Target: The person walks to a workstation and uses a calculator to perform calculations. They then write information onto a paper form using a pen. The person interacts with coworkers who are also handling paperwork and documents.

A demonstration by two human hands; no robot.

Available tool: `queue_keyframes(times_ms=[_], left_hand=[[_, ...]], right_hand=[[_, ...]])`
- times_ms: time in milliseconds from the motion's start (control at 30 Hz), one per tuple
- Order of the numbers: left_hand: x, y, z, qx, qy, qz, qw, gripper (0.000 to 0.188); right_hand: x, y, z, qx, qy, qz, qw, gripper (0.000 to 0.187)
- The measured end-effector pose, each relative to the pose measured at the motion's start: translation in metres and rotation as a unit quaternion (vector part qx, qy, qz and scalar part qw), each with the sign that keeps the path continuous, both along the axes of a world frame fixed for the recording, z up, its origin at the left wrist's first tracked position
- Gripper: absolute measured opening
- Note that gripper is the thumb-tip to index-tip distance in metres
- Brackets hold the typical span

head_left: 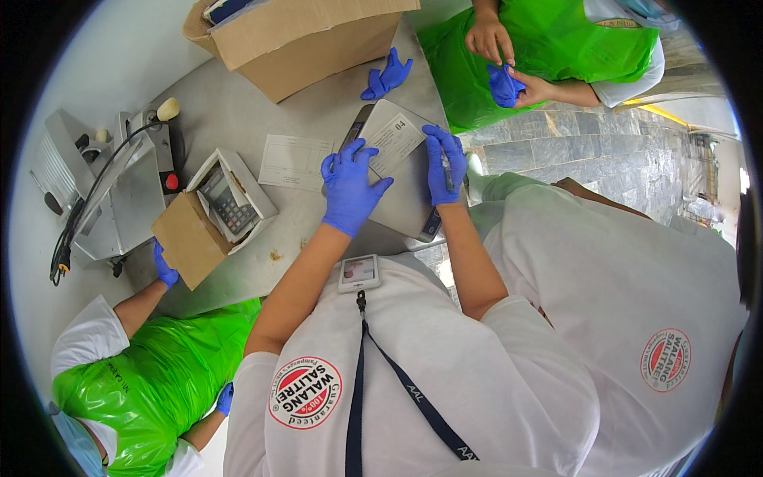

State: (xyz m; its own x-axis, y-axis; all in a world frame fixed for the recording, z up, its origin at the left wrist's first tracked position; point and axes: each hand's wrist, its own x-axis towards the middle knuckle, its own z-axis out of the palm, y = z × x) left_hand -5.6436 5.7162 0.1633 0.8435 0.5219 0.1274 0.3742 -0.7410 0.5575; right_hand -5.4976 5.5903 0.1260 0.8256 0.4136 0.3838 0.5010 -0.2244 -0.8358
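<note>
A flat silver weighing scale (404, 203) with dark sides lies on the metal table in front of me. On its platform rests a white printed card (396, 145). My left hand (350, 191), in a blue glove, lies at the card's left edge with fingers spread. At the card's right edge is my right hand (447, 165), also gloved in blue, its fingers curled round a slim pen (447, 176). Another printed paper sheet (296, 161) lies flat on the table, left of the scale.
An open carton (306, 52) stands at the back, beside a crumpled blue glove (387, 77). A small box (238, 187) holds a calculator; a co-worker's gloved hand (164, 266) touches its flap. A slicer-like machine (131, 191) stands left. People are close on both sides.
</note>
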Motion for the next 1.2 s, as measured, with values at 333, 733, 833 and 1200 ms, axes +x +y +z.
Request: queue_keyframes(times_ms=[333, 733, 833, 1200], left_hand=[[0.009, 0.007, 0.009, -0.006, 0.042, -0.020, 0.999, 0.055], [0.012, 0.009, -0.018, 0.105, -0.038, -0.047, 0.993, 0.012], [0.014, 0.013, -0.010, 0.131, -0.051, -0.042, 0.989, 0.008], [0.020, 0.008, -0.003, 0.054, -0.047, -0.014, 0.997, 0.004]], right_hand=[[-0.001, -0.006, 0.009, -0.101, -0.087, 0.063, 0.989, 0.041], [0.008, -0.009, 0.009, -0.124, -0.095, 0.072, 0.985, 0.043], [0.010, -0.011, 0.009, -0.116, -0.102, 0.057, 0.986, 0.043], [0.003, -0.011, 0.019, -0.110, -0.054, 0.045, 0.991, 0.043]])
